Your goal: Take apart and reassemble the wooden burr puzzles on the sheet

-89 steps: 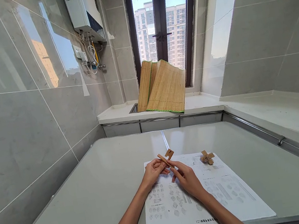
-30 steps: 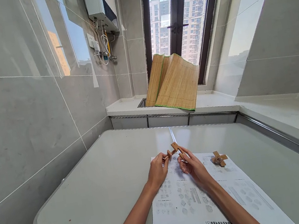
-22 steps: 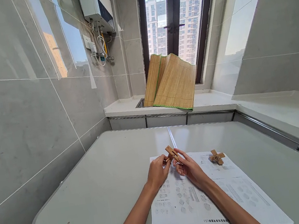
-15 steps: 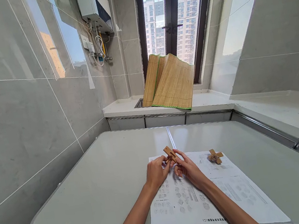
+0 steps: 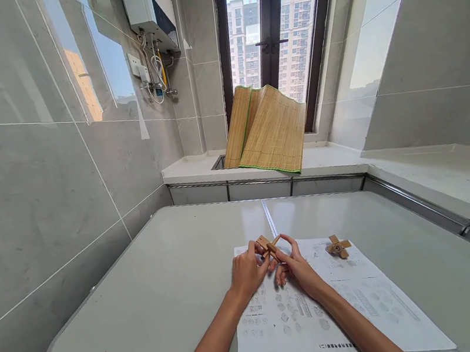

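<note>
Since half a second ago, the wooden pieces have dropped a little toward the sheet, and your fingers have closed in around them.

Your left hand: thumb and fingertips pinched on the left end of the pieces. Your right hand: thumb and forefinger curled over the right end, the other fingers loosely bent beneath. The pieces are crossed and held just above the far edge of the printed sheet, mid-table.

A wooden cross lies on the sheet to the right, apart from your hands.

Far counter: a sink shows only a corner. A bamboo mat leans over it, so its contents cannot be told.
</note>
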The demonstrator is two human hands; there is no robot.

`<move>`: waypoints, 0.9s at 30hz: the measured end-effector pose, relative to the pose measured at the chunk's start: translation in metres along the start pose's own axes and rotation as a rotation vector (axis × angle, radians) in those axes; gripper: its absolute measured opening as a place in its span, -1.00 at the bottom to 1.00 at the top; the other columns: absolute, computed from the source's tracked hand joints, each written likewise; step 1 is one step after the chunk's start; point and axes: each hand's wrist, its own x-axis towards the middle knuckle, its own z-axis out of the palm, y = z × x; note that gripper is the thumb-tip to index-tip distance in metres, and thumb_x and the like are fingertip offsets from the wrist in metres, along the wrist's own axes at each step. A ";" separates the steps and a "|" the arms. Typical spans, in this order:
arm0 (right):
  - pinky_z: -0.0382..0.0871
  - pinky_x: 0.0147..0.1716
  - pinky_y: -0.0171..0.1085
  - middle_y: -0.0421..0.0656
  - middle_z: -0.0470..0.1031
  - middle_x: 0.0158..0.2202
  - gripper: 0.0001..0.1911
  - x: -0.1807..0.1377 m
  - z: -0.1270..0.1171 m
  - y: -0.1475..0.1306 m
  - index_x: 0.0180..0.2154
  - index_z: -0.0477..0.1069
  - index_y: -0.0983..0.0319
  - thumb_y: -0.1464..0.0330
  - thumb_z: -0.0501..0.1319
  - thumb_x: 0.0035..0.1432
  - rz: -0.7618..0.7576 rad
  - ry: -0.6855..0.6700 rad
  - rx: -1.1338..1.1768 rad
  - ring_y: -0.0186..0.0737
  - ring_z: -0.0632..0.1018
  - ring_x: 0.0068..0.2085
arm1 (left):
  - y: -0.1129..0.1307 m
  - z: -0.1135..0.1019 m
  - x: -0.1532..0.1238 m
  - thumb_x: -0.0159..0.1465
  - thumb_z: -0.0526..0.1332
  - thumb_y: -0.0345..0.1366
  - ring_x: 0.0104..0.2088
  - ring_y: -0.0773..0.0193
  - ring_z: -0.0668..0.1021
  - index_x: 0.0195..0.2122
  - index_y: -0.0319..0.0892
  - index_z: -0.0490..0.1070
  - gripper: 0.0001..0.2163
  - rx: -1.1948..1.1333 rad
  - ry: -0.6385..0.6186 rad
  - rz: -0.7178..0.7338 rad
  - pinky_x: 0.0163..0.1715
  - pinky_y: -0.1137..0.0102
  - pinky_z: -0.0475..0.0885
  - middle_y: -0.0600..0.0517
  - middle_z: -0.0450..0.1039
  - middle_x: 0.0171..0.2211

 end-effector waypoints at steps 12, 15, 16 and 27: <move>0.47 -0.58 -0.24 -0.30 0.56 -0.54 -0.01 0.002 -0.004 0.002 0.33 -0.26 0.11 -0.01 0.33 0.14 0.077 -0.022 0.019 -0.07 0.64 -0.56 | 0.005 -0.005 -0.001 0.38 0.17 -0.27 -0.42 0.25 0.67 0.15 0.06 0.28 -0.67 0.041 -0.025 0.054 -0.37 0.42 0.40 0.14 0.68 -0.25; 0.52 -0.52 -0.18 -0.27 0.57 -0.51 -0.04 0.001 -0.003 0.001 0.33 -0.24 0.10 0.03 0.33 0.17 0.094 -0.018 0.054 -0.05 0.66 -0.51 | 0.001 0.000 -0.002 0.38 0.17 -0.25 -0.40 0.20 0.68 0.19 0.05 0.28 -0.64 0.093 -0.016 0.071 -0.36 0.42 0.41 0.08 0.69 -0.24; 0.54 -0.50 -0.16 -0.26 0.57 -0.51 -0.06 0.001 -0.003 0.001 0.33 -0.22 0.10 0.04 0.33 0.18 0.097 -0.013 0.068 -0.04 0.67 -0.50 | -0.001 0.002 -0.002 0.39 0.17 -0.24 -0.39 0.18 0.69 0.20 0.04 0.29 -0.64 0.117 -0.014 0.080 -0.37 0.42 0.40 0.05 0.69 -0.25; 0.58 -0.46 -0.20 -0.18 0.59 -0.45 -0.51 0.004 -0.006 0.006 -0.08 0.28 0.19 0.08 0.39 0.12 0.101 0.051 0.102 -0.16 0.64 -0.50 | -0.008 0.012 -0.004 0.40 0.14 -0.15 -0.52 0.17 0.63 0.05 -0.04 0.37 -0.76 0.095 0.012 0.077 -0.42 0.43 0.39 0.02 0.62 -0.47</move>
